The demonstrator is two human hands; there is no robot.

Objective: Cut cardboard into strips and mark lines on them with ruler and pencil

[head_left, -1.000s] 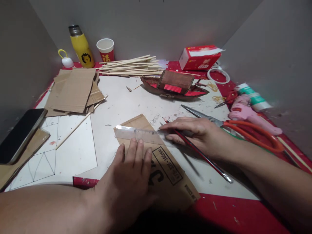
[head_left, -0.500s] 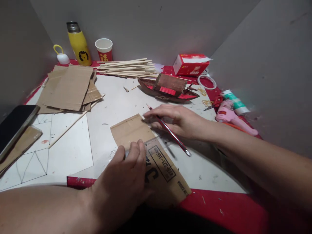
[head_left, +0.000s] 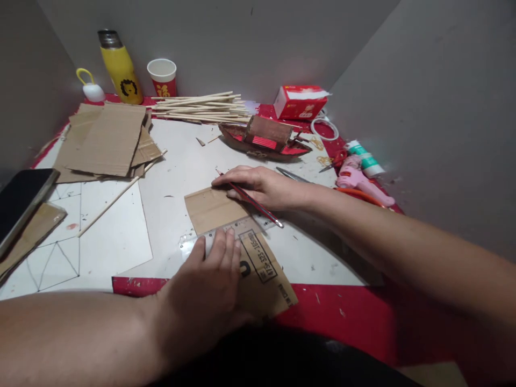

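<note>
Cardboard piece (head_left: 226, 226): flat on the white sheet (head_left: 185, 166) at table centre, printed label toward the near edge, lower corner overhanging onto the red table cover (head_left: 346, 312). A clear ruler (head_left: 189, 246) lies across its middle.

Surface: the white sheet covers most of the table; the red cover shows at the borders. Grey panel walls close in three sides.

Left hand (head_left: 205, 290): palm down, fingers extended and close together, fingertips pressing on the ruler and cardboard. Not closed around anything.

Right hand (head_left: 262, 188): at 1 o'clock from the left hand, fingers curled over the far edge of the cardboard, pinching a red pencil (head_left: 252, 199) that slants back toward 4 o'clock.

Outward from the cardboard:
- 10 o'clock: stack of cardboard sheets (head_left: 107, 140).
- 12 o'clock: cardboard boat model (head_left: 264, 141); behind it, a bundle of wooden sticks (head_left: 201, 107).
- 11 o'clock, far: yellow flask (head_left: 119, 67), red paper cup (head_left: 162, 76).
- 1 o'clock: red tissue box (head_left: 300, 102).
- 2 o'clock: pink glue gun (head_left: 358, 180).
- 9 o'clock: dark phone (head_left: 20, 201) at the table's edge.
</note>
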